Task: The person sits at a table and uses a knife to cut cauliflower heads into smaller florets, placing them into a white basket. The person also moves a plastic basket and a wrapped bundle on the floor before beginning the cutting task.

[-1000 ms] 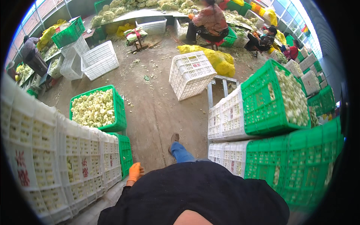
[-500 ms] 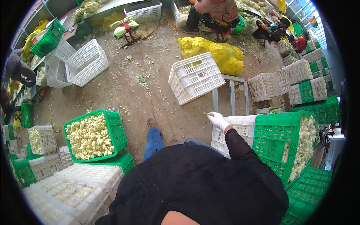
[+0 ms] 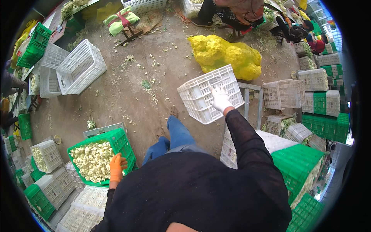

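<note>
My right hand [image 3: 221, 99], in a white glove, reaches forward onto a white plastic lattice crate [image 3: 193, 98]. Its fingers grip the crate's slatted side, though where the fingertips end is hard to see. The crate sits tilted beside a large yellow mesh sack [image 3: 232, 56]. At the left, my left hand [image 3: 117, 167] wears an orange glove and hangs by the near right rim of a green crate [image 3: 125, 149]. That crate is full of cut cauliflower florets [image 3: 92, 160]. The left fingers are loosely apart with nothing seen between them.
A metal frame [image 3: 247, 104] lies beyond the right-hand stack, whose green crate [image 3: 295, 164] stands close to my right arm. Empty white crates [image 3: 81, 67] are at the far left. A seated person [image 3: 239, 13] works beyond the sack. Scraps litter the floor.
My right hand has moved forward from the right-hand stack onto the white crate, which has shifted slightly toward me. My left hand has come into view by the florets. My legs have moved.
</note>
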Action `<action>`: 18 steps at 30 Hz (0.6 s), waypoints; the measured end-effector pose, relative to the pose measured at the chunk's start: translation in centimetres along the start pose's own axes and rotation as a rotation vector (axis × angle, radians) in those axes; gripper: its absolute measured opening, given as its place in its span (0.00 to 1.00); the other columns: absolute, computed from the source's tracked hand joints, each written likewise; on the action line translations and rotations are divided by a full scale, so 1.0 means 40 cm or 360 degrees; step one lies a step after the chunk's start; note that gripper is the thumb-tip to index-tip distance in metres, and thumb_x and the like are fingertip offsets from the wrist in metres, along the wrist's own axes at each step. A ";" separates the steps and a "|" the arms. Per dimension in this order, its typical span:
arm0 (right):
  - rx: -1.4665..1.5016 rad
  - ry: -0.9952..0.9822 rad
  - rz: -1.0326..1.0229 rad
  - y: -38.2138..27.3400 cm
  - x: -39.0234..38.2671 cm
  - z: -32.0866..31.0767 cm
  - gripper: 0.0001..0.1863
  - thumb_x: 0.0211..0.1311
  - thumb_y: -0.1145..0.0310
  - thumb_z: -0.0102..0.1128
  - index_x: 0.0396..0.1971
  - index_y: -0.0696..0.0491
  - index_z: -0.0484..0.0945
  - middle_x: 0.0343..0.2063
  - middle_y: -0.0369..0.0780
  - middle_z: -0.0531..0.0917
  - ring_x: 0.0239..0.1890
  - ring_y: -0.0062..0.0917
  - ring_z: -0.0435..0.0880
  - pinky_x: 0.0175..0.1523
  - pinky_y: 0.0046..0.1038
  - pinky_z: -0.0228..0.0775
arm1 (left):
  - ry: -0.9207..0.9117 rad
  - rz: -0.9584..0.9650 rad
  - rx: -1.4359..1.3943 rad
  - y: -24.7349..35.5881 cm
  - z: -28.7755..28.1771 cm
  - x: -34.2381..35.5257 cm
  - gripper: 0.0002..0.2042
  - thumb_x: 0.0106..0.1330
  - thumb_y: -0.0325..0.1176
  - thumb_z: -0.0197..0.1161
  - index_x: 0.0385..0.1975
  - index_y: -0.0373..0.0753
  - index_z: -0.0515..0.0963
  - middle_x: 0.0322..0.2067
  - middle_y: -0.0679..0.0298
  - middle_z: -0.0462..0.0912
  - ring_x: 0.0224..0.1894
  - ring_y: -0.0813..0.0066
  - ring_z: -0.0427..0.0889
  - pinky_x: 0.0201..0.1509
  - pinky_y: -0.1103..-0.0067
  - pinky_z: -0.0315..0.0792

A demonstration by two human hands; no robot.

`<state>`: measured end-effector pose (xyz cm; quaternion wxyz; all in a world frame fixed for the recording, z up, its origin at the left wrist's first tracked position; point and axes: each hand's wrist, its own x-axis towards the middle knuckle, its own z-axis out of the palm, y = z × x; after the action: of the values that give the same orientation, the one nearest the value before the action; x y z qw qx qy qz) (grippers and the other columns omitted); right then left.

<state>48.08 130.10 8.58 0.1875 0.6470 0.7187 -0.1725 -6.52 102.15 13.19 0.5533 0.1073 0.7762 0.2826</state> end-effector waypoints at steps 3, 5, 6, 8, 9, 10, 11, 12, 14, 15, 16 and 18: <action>-0.0331 0.0148 -0.0210 0.015 0.220 -0.007 0.49 0.47 0.54 0.75 0.71 0.42 0.61 0.69 0.49 0.65 0.72 0.46 0.61 0.73 0.56 0.48 | -0.0212 0.0666 0.1101 -0.076 -0.071 -0.025 0.17 0.68 0.36 0.58 0.54 0.36 0.76 0.37 0.53 0.83 0.37 0.65 0.85 0.36 0.73 0.77; -0.0315 0.0108 -0.0259 0.011 0.286 0.028 0.45 0.46 0.55 0.75 0.67 0.44 0.66 0.64 0.48 0.70 0.69 0.45 0.65 0.72 0.58 0.48 | -0.0388 0.0990 0.1708 -0.154 -0.136 -0.037 0.16 0.63 0.31 0.61 0.50 0.36 0.78 0.38 0.50 0.84 0.40 0.59 0.85 0.41 0.69 0.78; -0.0294 0.0087 -0.0261 0.017 0.302 0.053 0.42 0.45 0.56 0.75 0.63 0.45 0.69 0.61 0.47 0.72 0.67 0.44 0.67 0.72 0.59 0.48 | -0.0488 0.1020 0.1648 -0.237 -0.175 -0.022 0.16 0.61 0.30 0.62 0.49 0.36 0.79 0.40 0.49 0.84 0.41 0.55 0.85 0.44 0.68 0.78; -0.0298 0.0026 -0.0334 -0.002 0.269 0.053 0.27 0.43 0.61 0.75 0.47 0.48 0.78 0.48 0.43 0.79 0.57 0.41 0.75 0.70 0.63 0.49 | -0.0339 0.0459 0.1462 -0.287 -0.166 -0.022 0.16 0.59 0.30 0.63 0.48 0.36 0.80 0.41 0.49 0.85 0.42 0.53 0.85 0.47 0.67 0.78; -0.0175 -0.0086 -0.0472 -0.012 0.197 0.029 0.09 0.56 0.71 0.57 0.37 0.50 0.81 0.38 0.42 0.81 0.51 0.39 0.80 0.70 0.65 0.48 | -0.0278 0.0194 0.1369 -0.302 -0.162 -0.016 0.16 0.58 0.29 0.64 0.47 0.37 0.80 0.41 0.49 0.85 0.43 0.51 0.85 0.49 0.67 0.78; -0.0080 -0.0077 -0.0550 0.006 0.111 0.081 0.08 0.54 0.71 0.58 0.34 0.50 0.83 0.35 0.43 0.83 0.47 0.40 0.82 0.69 0.62 0.51 | -0.0349 0.0420 0.1527 -0.314 -0.165 0.003 0.16 0.58 0.29 0.65 0.47 0.36 0.80 0.41 0.49 0.85 0.43 0.52 0.85 0.49 0.67 0.78; 0.0010 -0.0180 -0.0650 0.014 0.038 0.081 0.08 0.53 0.71 0.58 0.32 0.51 0.84 0.35 0.45 0.85 0.45 0.40 0.83 0.67 0.54 0.57 | -0.0417 0.0660 0.1666 -0.335 -0.160 0.036 0.17 0.57 0.30 0.65 0.47 0.36 0.80 0.41 0.49 0.85 0.43 0.53 0.85 0.49 0.67 0.78; -0.0052 -0.0457 -0.0635 0.022 -0.022 0.083 0.09 0.54 0.71 0.55 0.30 0.52 0.86 0.34 0.46 0.86 0.45 0.42 0.83 0.64 0.47 0.62 | -0.0490 0.0920 0.1795 -0.339 -0.152 0.070 0.17 0.57 0.30 0.66 0.47 0.36 0.80 0.41 0.49 0.85 0.43 0.54 0.85 0.49 0.67 0.79; -0.0040 -0.0400 -0.0647 0.075 -0.119 0.187 0.08 0.46 0.69 0.65 0.29 0.49 0.85 0.32 0.43 0.85 0.45 0.39 0.84 0.58 0.51 0.64 | -0.0678 0.0501 0.1531 -0.193 -0.040 0.093 0.19 0.62 0.35 0.64 0.53 0.36 0.78 0.40 0.51 0.84 0.41 0.63 0.86 0.43 0.71 0.80; 0.0022 -0.0319 -0.0595 0.088 -0.153 0.215 0.07 0.48 0.69 0.63 0.30 0.50 0.85 0.32 0.43 0.86 0.45 0.39 0.85 0.57 0.50 0.65 | -0.0523 -0.0045 0.1088 -0.073 0.026 0.094 0.20 0.66 0.38 0.62 0.56 0.36 0.76 0.40 0.53 0.84 0.40 0.65 0.85 0.41 0.71 0.79; -0.0095 -0.0310 -0.0526 0.139 -0.190 0.324 0.09 0.53 0.69 0.59 0.32 0.50 0.87 0.33 0.43 0.87 0.43 0.39 0.86 0.54 0.46 0.68 | -0.0351 -0.0567 0.0637 0.021 0.072 0.099 0.21 0.70 0.41 0.59 0.58 0.36 0.75 0.41 0.56 0.83 0.39 0.67 0.84 0.40 0.72 0.79; -0.0370 -0.0562 -0.0452 0.176 -0.221 0.407 0.12 0.58 0.70 0.55 0.35 0.50 0.88 0.35 0.42 0.88 0.42 0.38 0.87 0.52 0.43 0.70 | -0.0340 -0.0521 0.0509 0.103 0.107 0.117 0.23 0.73 0.44 0.54 0.60 0.36 0.73 0.42 0.56 0.84 0.40 0.65 0.84 0.44 0.70 0.79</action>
<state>56.65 115.20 -1.27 0.3572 0.4735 0.7734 -0.2238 -4.88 109.14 10.77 0.6467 0.0955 0.7551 0.0499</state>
